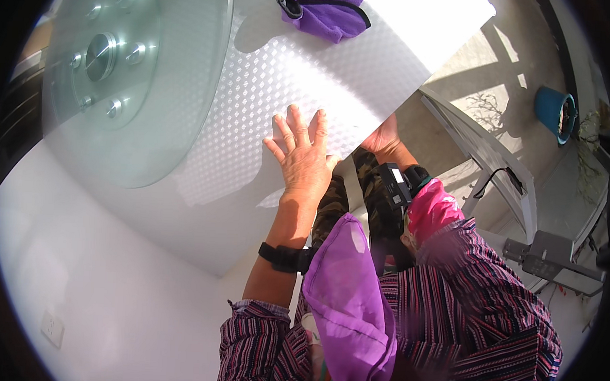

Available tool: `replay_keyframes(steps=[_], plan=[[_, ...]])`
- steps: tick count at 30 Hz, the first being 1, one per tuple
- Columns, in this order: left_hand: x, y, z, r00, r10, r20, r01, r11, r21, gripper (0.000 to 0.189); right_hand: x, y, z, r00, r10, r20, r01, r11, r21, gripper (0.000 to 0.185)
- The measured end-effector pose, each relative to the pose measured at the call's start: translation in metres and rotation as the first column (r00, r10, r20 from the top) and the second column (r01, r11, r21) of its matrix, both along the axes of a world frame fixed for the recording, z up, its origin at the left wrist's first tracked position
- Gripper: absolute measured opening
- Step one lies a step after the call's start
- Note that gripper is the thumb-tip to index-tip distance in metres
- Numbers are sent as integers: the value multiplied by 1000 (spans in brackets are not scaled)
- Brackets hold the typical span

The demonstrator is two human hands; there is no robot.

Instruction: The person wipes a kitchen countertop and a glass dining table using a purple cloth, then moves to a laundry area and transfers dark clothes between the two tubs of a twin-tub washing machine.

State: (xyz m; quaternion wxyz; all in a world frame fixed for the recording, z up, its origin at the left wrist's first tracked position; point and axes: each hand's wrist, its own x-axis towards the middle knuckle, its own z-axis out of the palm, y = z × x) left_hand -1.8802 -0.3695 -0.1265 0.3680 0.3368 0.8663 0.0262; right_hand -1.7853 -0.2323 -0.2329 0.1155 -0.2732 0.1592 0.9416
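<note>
My left hand [304, 154] lies flat, palm down, on the white patterned tabletop [268, 99], close to its near corner. Its fingers are spread and hold nothing. Beyond the table's right edge, my right hand [384, 135] reaches in under the tabletop. The edge hides its fingers, so whether they grip is not visible. A folded purple cloth [328, 15] with black trim rests on the table's far part, ahead of my left hand. To the left, a round glass turntable [181, 98] with shiny metal discs sits on the table.
A white wall [123, 264] with a socket [52, 329] stands at lower left. On the right are a white-framed panel [483, 147], a grey device on a stand [552, 257] and a blue bucket [551, 112] on the sunlit floor. Purple fabric [351, 300] hangs before my chest.
</note>
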Motion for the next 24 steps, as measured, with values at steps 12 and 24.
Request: replay_keyframes(steps=[12,24], plan=[[3,-2,4,999,-42,-24,45,994,96,98,1,0,6,998,35,53,-36,999,24,57],[-17,5,14,993,-38,115,40,999,-12,85,0,12,14,818,179,547,-358,902,241,50]])
